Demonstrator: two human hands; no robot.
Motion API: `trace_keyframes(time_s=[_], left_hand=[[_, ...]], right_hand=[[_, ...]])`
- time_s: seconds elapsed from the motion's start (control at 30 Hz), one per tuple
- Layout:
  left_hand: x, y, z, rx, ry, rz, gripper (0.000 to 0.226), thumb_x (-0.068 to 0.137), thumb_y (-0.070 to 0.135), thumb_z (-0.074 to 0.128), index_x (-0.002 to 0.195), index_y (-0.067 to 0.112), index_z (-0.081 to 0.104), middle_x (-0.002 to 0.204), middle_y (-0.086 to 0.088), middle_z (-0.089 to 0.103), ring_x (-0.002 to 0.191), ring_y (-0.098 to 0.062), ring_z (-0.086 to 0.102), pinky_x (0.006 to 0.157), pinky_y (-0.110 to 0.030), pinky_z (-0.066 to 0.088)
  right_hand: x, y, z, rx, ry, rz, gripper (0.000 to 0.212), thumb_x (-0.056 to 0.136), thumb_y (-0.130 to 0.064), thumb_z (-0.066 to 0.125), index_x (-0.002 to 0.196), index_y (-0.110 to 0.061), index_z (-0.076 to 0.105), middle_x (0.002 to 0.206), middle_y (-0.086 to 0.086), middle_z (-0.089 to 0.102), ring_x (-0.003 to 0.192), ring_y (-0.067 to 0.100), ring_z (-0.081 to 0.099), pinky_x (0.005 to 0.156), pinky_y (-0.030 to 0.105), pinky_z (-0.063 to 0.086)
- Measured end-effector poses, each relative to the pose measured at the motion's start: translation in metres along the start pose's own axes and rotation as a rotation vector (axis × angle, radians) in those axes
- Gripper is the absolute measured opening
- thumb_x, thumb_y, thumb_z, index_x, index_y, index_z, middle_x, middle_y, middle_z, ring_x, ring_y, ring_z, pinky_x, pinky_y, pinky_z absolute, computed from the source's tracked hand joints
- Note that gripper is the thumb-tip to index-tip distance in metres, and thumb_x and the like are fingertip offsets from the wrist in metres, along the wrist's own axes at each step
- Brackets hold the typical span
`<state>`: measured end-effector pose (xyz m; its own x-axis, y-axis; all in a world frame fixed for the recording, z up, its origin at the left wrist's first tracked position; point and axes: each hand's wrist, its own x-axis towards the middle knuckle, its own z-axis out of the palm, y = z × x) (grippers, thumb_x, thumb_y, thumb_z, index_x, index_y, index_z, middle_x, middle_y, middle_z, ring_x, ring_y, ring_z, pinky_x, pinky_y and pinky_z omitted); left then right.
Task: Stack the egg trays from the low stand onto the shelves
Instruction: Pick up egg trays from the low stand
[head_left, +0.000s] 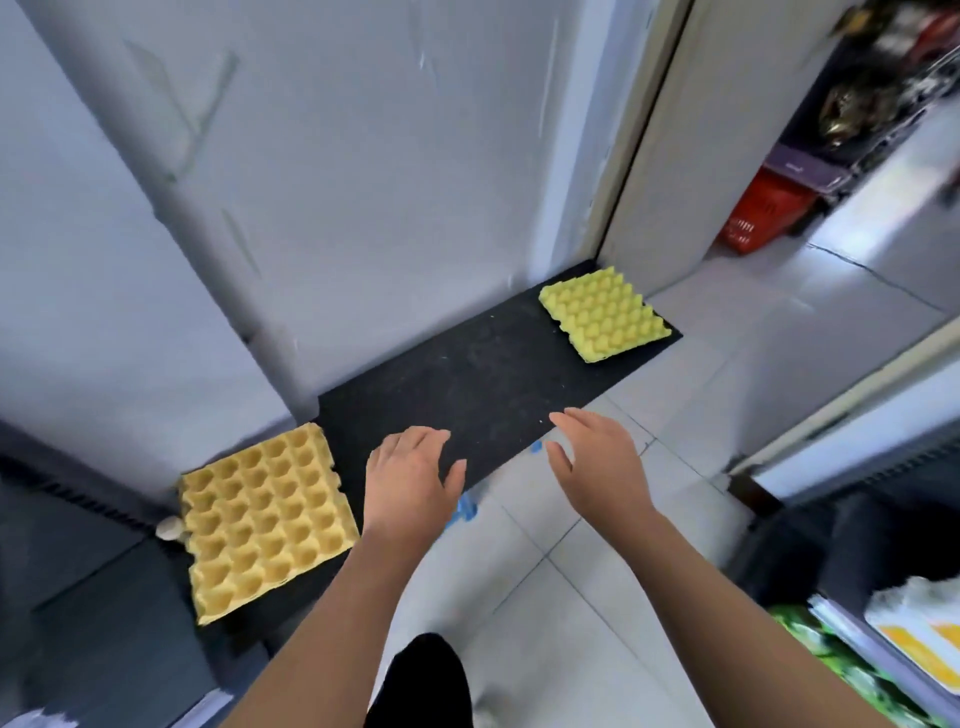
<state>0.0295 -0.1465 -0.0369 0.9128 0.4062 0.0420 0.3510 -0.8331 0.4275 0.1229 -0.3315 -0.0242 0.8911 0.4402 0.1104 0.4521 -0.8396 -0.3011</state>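
Reaching for a pickup, apparently: left hand (410, 478) and right hand (597, 462) spread, empty, above low stand (467, 374). Orange egg tray (265, 519) at 8 o'clock, yellow egg tray (602, 312) at 1 o'clock. Next, likely: gripping opposite edges

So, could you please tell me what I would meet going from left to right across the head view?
First the orange-yellow egg tray → left hand → brighter yellow egg tray → red basket. The right hand shares that second tray's span, so I leave it out.

Bright even light, blurred edges, wide-angle bending, soft focus
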Motion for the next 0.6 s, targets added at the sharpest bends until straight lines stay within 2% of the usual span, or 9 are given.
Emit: trace_keyframes(time_s=[0.17,0.3,0.43,0.6], left_hand=[[0.077,0.055,0.034,0.039,-0.095,0.082,0.045,0.097,0.043,0.051,0.137,0.024,0.053,0.139,0.006,0.053,0.126,-0.018,0.048,0.106,-0.033,0.034],[0.148,0.098,0.061,0.062,-0.158,0.134,0.046,0.099,0.045,0.047,0.141,0.025,0.048,0.143,0.007,0.049,0.131,-0.017,0.044,0.109,-0.031,0.031],[0.217,0.140,0.084,0.068,-0.242,0.163,0.047,0.099,0.045,0.047,0.142,0.026,0.046,0.145,0.007,0.047,0.131,-0.017,0.043,0.107,-0.031,0.032],[0.286,0.185,0.117,0.098,-0.309,0.193,0.047,0.098,0.044,0.050,0.140,0.024,0.050,0.141,0.005,0.051,0.128,-0.020,0.047,0.105,-0.033,0.034]], right_hand=[[0.050,0.072,-0.005,0.021,0.020,0.107,0.036,0.094,-0.022,0.057,0.127,-0.010,0.061,0.128,0.008,0.061,0.118,0.027,0.055,0.102,0.040,0.039],[0.106,0.124,-0.014,-0.003,0.019,0.177,0.036,0.095,-0.023,0.055,0.129,-0.012,0.059,0.129,0.005,0.060,0.121,0.025,0.052,0.104,0.037,0.034],[0.159,0.173,-0.023,0.010,-0.002,0.262,0.037,0.094,-0.023,0.056,0.129,-0.012,0.059,0.130,0.008,0.059,0.123,0.027,0.051,0.107,0.037,0.032],[0.220,0.233,-0.025,0.040,-0.015,0.341,0.036,0.092,-0.023,0.059,0.126,-0.011,0.062,0.129,0.010,0.060,0.121,0.030,0.053,0.106,0.042,0.036]])
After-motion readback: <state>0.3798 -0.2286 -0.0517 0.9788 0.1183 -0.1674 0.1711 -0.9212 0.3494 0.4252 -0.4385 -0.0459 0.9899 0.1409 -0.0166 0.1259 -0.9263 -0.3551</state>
